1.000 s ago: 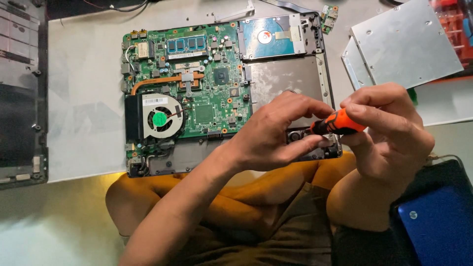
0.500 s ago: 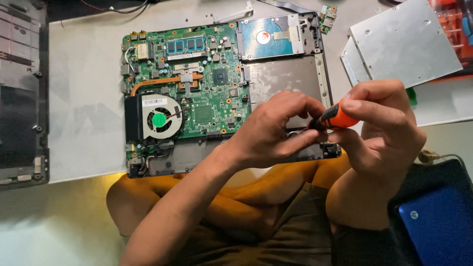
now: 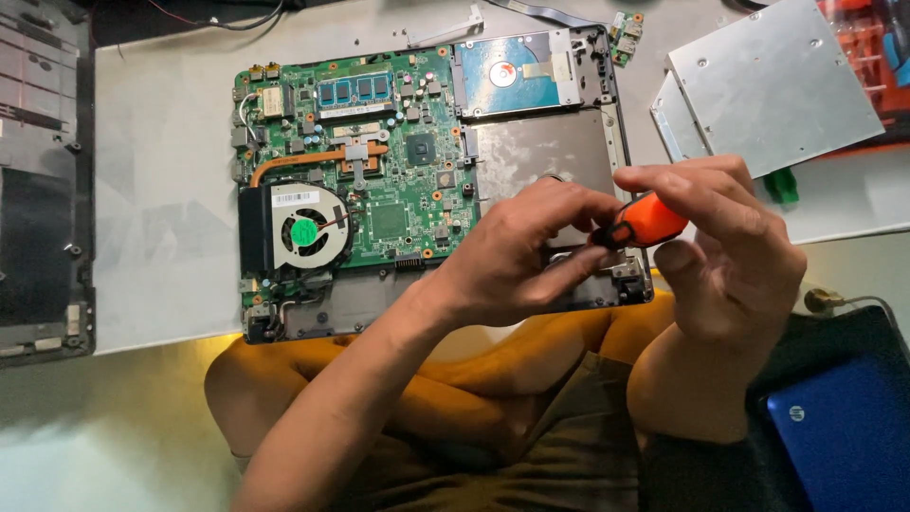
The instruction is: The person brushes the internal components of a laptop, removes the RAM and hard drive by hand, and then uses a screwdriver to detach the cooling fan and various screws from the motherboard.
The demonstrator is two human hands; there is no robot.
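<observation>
The right hand (image 3: pixel 730 251) has its fingers (image 3: pixel 697 185) clamped around the orange handle of a screwdriver (image 3: pixel 645 223), thumb under and index and middle finger over, with the handle lying nearly level and pointing left. The left hand (image 3: pixel 521 256) meets it there: its fingers (image 3: pixel 569 204) are drawn together, pinched at the black collar where handle turns to shaft, and they hide the tip, so whether it sits in a screw cannot be told. Both hands hang over the near right corner of an opened laptop base (image 3: pixel 626 284), just above its dull metal plate (image 3: pixel 540 152). Done well, this step likely wants the left fingers to steady the shaft while the right turns it, with the tool kept square to the screw and pressed lightly so the bit does not ride out and skid onto the board. Left of the hands lies the green board (image 3: pixel 389 180), with a copper pipe (image 3: pixel 303 161) running to a round fan (image 3: pixel 303 232) at its near left; a slip toward these would be the thing to guard against. At the far right corner of the base sits a drive (image 3: pixel 517 76). Further right on the table (image 3: pixel 161 190) rests a loose silver cover (image 3: pixel 777 85), and at the far left a black casing (image 3: pixel 38 180). Near right, beside the person's folded knees (image 3: pixel 445 389), lies a blue laptop lid (image 3: pixel 844 436).
</observation>
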